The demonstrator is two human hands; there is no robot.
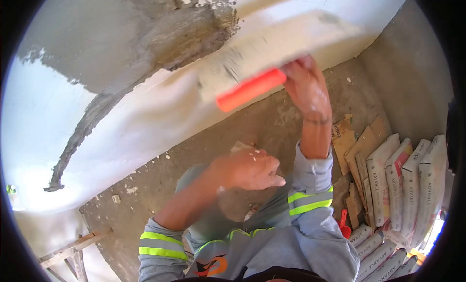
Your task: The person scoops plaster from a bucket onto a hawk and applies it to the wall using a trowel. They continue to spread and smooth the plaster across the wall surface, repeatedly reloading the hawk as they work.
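Observation:
A wide pale trowel with a red-orange handle is in front of the white wall, smeared by motion. My right hand is closed round the right end of that handle. My left hand is in front of my body, below the trowel, with its fingers curled; whether it holds anything is hidden. Grey rough plaster shows at the upper left of the wall, and a dark uneven strip runs down from it.
Stacked bags stand at the right beside cardboard pieces. A red scoop lies near them. A wooden stand is at the lower left. Crumbs dot the brown floor along the wall.

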